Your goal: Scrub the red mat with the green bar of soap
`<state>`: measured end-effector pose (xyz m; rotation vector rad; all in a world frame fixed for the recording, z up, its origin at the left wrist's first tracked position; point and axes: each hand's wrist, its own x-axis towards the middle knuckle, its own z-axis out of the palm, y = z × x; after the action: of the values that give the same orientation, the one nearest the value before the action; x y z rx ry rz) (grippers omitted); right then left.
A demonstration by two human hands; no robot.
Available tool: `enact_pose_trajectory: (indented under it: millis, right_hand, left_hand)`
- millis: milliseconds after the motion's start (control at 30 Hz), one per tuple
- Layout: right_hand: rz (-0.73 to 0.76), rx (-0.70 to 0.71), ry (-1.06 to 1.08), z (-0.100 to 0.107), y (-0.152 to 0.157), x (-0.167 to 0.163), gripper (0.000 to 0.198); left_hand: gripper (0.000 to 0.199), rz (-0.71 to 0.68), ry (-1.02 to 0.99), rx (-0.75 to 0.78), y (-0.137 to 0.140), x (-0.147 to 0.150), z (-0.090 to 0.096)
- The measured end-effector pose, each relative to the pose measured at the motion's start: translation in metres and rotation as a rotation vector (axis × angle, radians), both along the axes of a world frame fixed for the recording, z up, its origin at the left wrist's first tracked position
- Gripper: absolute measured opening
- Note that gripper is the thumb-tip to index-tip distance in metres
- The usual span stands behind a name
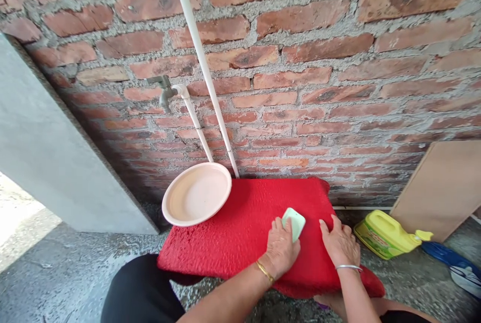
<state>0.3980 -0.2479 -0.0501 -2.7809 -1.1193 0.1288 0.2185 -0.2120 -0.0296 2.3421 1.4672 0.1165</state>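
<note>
My left hand (pixel 282 247), with a gold bracelet at the wrist, is closed on a pale green, rounded rectangular block (pixel 295 222). It looks like the back of a scrubbing brush, but its underside is hidden against the red cloth. The soaked red cloth (pixel 248 222) is spread out in front of me, its edges hanging down over whatever supports it. On its right part lies my right hand (pixel 341 244), a silver bangle at the wrist, thumb and fingers apart and nothing held. A pale pink basin (pixel 197 195) sits at the cloth's back left corner.
A grey tap (pixel 165 93) on a white pipe juts from the brick wall (pixel 293 87) above the basin. A grey slab (pixel 67 142) leans at left. To the right are a yellow jug (pixel 389 232), blue footwear (pixel 447 253) and a tan board (pixel 443 187). The concrete floor is wet.
</note>
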Motion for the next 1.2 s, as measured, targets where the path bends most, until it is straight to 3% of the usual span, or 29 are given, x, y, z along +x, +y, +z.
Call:
enact_pose_trajectory:
  millis: [100, 167, 333, 467, 633, 733, 833, 933, 1067, 1200]
  right_hand:
    - [0.012, -0.004, 0.001, 0.001, -0.001, 0.000, 0.065]
    - [0.015, -0.002, 0.000, 0.002, -0.001, 0.000, 0.065]
    - [-0.003, 0.003, 0.000, 0.001, 0.000, -0.002, 0.064]
    - [-0.005, 0.016, -0.001, 0.001, 0.001, -0.002, 0.064]
    - [-0.002, 0.012, 0.003, 0.003, 0.000, -0.002, 0.065]
    - [-0.002, 0.002, 0.011, 0.004, 0.000, -0.001, 0.065]
    - [-0.007, -0.003, 0.030, 0.005, 0.001, -0.001, 0.066]
    - [-0.008, 0.002, 0.037, 0.005, 0.001, -0.002, 0.066]
    - [0.000, 0.007, 0.018, 0.005, 0.000, -0.003, 0.066]
    - [-0.002, 0.009, 0.013, 0.006, 0.000, -0.004, 0.065]
  left_hand:
    - [0.075, -0.135, -0.087, -0.105, -0.023, 0.015, -0.001]
    - [0.075, -0.161, -0.155, -0.146, -0.024, 0.008, 0.001]
    - [0.063, 0.023, -0.140, -0.075, 0.012, -0.046, 0.007]
    - [0.059, 0.110, -0.026, 0.035, 0.026, -0.074, -0.002]
    - [0.066, 0.001, 0.012, 0.111, -0.013, -0.045, -0.021]
    - [0.072, -0.150, -0.039, 0.022, -0.044, -0.020, -0.023]
    - [0.076, -0.271, -0.133, -0.095, -0.059, -0.016, -0.019]
    - [0.074, -0.198, -0.159, -0.108, -0.051, -0.034, -0.014]
    - [0.069, -0.046, -0.051, 0.017, -0.026, -0.072, -0.015]
    - [0.065, -0.032, 0.009, 0.103, -0.029, -0.081, -0.025]
